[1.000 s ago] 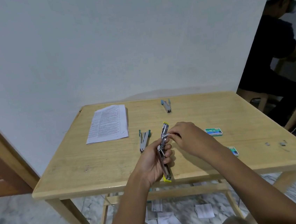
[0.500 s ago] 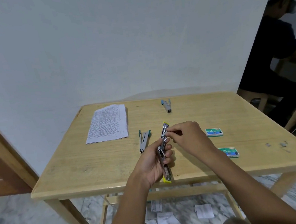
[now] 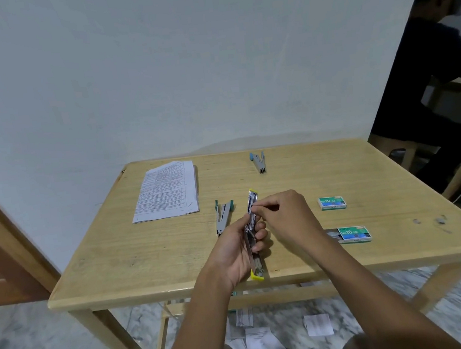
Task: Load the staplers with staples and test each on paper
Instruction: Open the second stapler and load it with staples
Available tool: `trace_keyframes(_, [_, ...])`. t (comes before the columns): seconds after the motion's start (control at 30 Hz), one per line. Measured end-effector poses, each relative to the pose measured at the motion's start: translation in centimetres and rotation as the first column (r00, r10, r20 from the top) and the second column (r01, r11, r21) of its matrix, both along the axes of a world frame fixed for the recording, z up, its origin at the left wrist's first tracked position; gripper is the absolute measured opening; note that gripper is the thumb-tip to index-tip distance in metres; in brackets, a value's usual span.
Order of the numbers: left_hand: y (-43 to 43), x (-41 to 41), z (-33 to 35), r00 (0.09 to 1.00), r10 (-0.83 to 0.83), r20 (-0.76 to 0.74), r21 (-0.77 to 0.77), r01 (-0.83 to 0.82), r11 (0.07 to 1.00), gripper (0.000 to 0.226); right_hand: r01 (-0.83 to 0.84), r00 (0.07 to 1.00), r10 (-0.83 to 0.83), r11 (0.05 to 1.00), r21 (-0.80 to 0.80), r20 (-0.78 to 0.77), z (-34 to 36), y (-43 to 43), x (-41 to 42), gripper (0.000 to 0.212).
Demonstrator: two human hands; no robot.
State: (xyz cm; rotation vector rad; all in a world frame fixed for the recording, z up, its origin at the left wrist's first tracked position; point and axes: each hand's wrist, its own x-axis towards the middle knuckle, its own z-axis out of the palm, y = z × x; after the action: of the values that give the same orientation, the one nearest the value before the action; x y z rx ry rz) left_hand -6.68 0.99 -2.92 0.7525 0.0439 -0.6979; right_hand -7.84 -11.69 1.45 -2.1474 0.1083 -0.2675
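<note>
Stapler [image 3: 252, 204] opened out, left hand [image 3: 236, 250] fingers curled round it, right hand [image 3: 284, 214] fingers pinched (at its rail)

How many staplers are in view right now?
3. A yellow stapler opened out in the left hand; a teal stapler lying left of it; a blue stapler near the table's far edge. Others may sit under the table.

You can pass freely over the bare wood of the table [image 3: 124, 256] at the near left, but the paper stack [image 3: 165, 191] blocks the far left, the teal stapler [image 3: 223, 216] the middle, and the closed staple box [image 3: 332, 203] and the open staple box [image 3: 353, 234] the right.
</note>
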Motion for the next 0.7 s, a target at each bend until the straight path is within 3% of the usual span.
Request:
trace_keyframes(0.17, [0.0, -0.2, 0.2, 1.0, -0.008, 0.007, 0.017, 0.008, 1.0, 0.038, 0.016, 0.997, -0.011, 0.998, -0.058, 0.08, -0.1, 0.0, -0.3, 0.011])
trace_keyframes(0.27, [0.1, -0.4, 0.5, 1.0, -0.005, 0.016, 0.032, 0.004, 0.999, 0.038, -0.051, 0.985, 0.088, 0.971, -0.234, 0.151, -0.5, -0.7, -1.0, 0.013])
trace_keyframes(0.43, [0.1, -0.4, 0.6, 0.999, 0.03, 0.018, 0.03, -0.03, 0.999, 0.032, -0.314, 0.928, 0.374, 0.779, -0.542, 0.001, -0.5, -2.5, -1.7, 0.027])
trace_keyframes(0.7, [0.2, -0.6, 0.8, 0.999, 0.051, 0.01, -0.001, -0.051, 0.999, 0.041, -0.251, 0.896, 0.444, 0.506, -0.825, 0.0, 0.8, -3.2, -0.7, 0.037])
